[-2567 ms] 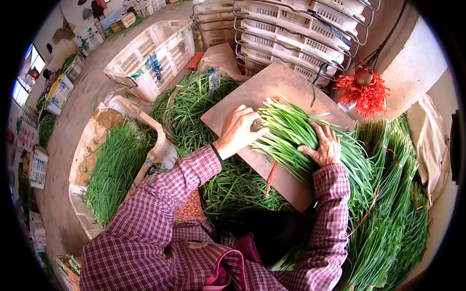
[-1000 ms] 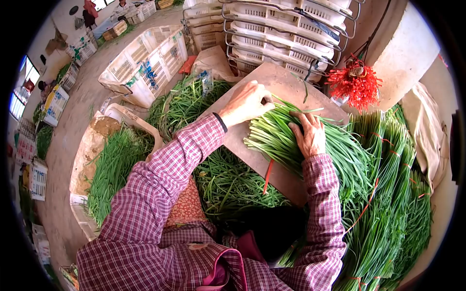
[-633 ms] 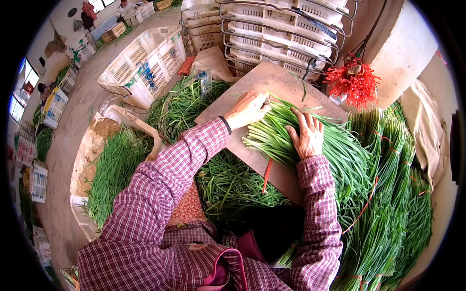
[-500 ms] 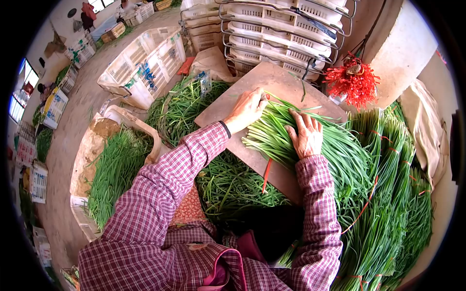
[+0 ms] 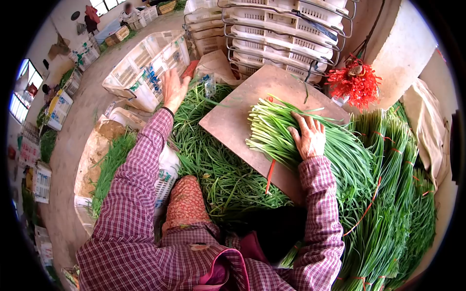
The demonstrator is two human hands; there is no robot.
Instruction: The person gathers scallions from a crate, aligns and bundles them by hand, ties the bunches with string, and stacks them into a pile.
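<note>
A loose bunch of garlic chives [image 5: 276, 126] lies on a brown board [image 5: 228, 114], pale stem ends to the left and green leaves trailing off to the right. My right hand [image 5: 308, 136] rests flat on top of it, fingers apart. A red tie strip [image 5: 270, 175] pokes out from under the stems. Away to the left, my left hand [image 5: 174, 89] is raised with fingers spread and nothing visible in it. It hangs above loose green leaves [image 5: 213, 155], in front of a white crate [image 5: 167, 63].
Tied chive bundles [image 5: 388, 194] are heaped on the right. Red strips [image 5: 354, 82] hang in a cluster by the pillar [image 5: 403, 53]. White crates [image 5: 284, 34] with metal handles are stacked behind the board. A basket [image 5: 85, 182] holding chives stands at left; a person [image 5: 128, 14] sits far back.
My left hand has left the stem ends and swung left off the board towards the white crate, opening its fingers. My right hand stays on the chives.
</note>
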